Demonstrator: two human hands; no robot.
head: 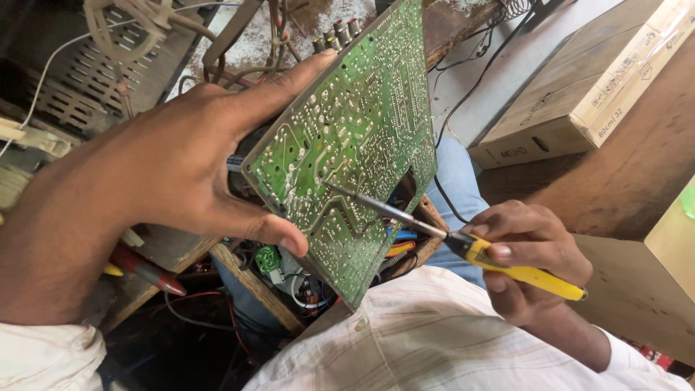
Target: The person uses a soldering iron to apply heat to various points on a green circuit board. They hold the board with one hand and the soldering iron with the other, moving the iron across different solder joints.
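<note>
The left hand [166,163] is gripping a green circuit board [347,145] by its edge, with the thumb lying along the upper rim and a fingertip pressing at the lower rim. The board is being held tilted, its solder side facing the camera, seemingly so that the tracks and joints are exposed to the tool while the component side is turned away. A row of round sockets [337,32] is standing along the board's far edge.

The right hand [528,257] is closed around the yellow handle of a soldering iron [463,242] in a pen-like grip, probably for fine control. The metal shaft is reaching up and left, and its tip is resting on or just at the board near the middle of the solder side; contact cannot be confirmed.

Board and hands are being held above the person's lap, over a white striped shirt [434,340] and blue trousers [456,174].

Below the board, an open wooden frame [253,282] is containing loose coloured wires and a small green part [266,259]. A red-handled tool [145,269] is lying on the surface at left. A grey vented metal housing [108,65] with cables is lying at upper left. A closed cardboard box [579,94] is lying on the floor at upper right; its contents are hidden.
</note>
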